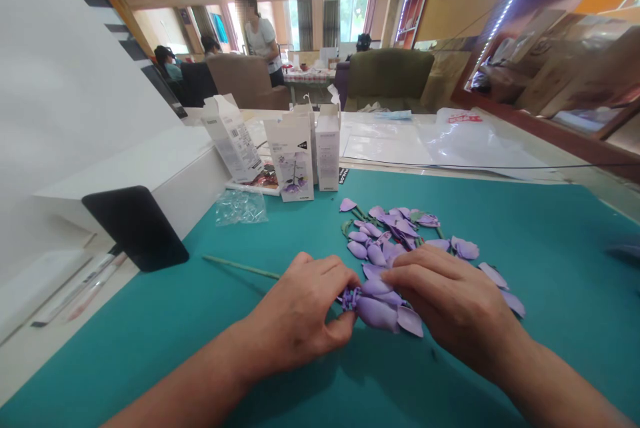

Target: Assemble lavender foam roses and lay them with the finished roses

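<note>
A purple toy flower (pixel 380 305), built from small petal pieces on a thin green stem (pixel 240 267), lies low over the teal mat (pixel 540 261). My left hand (pixel 305 311) pinches the flower's stud-covered core at its left end. On the flower's right side my right hand (pixel 450 298) has its fingers closed on the petals. The stem runs out to the left from under my left hand. Several loose purple petals and leaf pieces (pixel 395 228) lie on the mat just beyond my hands.
Three opened white cartons (pixel 295 155) stand at the mat's far edge, with a crumpled clear bag (pixel 241 207) beside them. A black stand (pixel 134 228) and pens (pixel 80 291) sit at left. Clear plastic sheets (pixel 425 138) lie beyond. People and armchairs are far behind.
</note>
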### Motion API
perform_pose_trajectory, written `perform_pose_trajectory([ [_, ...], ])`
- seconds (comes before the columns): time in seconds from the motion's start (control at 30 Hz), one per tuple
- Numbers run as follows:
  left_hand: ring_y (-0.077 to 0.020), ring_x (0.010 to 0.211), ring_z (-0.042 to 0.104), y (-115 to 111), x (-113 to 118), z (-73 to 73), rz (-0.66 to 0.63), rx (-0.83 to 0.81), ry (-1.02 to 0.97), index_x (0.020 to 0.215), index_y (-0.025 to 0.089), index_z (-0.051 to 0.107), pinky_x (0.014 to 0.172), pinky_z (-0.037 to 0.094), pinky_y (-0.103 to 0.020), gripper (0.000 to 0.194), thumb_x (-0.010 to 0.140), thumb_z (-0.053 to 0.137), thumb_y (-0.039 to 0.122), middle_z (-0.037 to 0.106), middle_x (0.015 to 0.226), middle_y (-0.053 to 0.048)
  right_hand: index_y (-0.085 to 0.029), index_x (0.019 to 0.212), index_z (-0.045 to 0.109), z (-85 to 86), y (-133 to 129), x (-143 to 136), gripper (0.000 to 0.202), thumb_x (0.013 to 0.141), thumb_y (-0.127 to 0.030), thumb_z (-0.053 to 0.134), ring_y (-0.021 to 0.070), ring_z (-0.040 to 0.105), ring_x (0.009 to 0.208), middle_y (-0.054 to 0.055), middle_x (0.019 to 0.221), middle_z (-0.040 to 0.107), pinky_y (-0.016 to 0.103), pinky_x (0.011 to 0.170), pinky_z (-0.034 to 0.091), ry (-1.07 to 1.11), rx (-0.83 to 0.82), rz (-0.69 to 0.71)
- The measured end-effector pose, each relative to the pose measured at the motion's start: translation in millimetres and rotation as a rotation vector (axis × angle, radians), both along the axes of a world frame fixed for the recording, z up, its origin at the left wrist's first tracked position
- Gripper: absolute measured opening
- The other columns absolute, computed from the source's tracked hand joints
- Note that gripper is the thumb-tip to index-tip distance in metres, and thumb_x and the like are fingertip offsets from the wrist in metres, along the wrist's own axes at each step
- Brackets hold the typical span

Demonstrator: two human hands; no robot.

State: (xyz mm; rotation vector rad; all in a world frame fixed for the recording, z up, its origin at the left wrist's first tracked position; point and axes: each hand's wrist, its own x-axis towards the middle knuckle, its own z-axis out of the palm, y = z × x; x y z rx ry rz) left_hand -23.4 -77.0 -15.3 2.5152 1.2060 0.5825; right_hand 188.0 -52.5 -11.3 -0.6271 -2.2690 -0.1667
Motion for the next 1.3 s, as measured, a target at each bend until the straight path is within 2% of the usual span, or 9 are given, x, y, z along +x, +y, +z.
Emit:
perform_pose_trajectory([
  [0.8, -0.0164, 0.080, 0.058, -1.0, -2.9, -0.3, -0.011, 0.105, 0.002, 0.094, 0.019, 0.058, 0.071, 0.032, -0.032, 0.018, 0.079, 0.050, 0.014, 0.065, 0.086, -0.001, -0.017, 0.084, 0.065, 6.0, -4.4, -0.7, 0.025, 0.088, -0.002, 0.045, 0.0126, 0.064, 0.066, 0.004, 0.072, 0.069, 0.022, 0.060, 0.051, 0.031, -0.005, 0.019],
  [1.3, -0.0164, 0.080, 0.057, -1.2, -2.0, -2.6, -0.005, 0.139, -0.001, 0.097, 0.018, 0.058, 0.071, 0.032, -0.032, 0.021, 0.078, 0.051, 0.014, 0.065, 0.088, -0.002, -0.016, 0.082, 0.065, 3.6, -6.1, -2.1, 0.027, 0.091, -0.004, 0.043, 0.0132, 0.061, 0.064, 0.006, 0.071, 0.068, 0.024, 0.059, 0.049, 0.020, -0.017, 0.007],
])
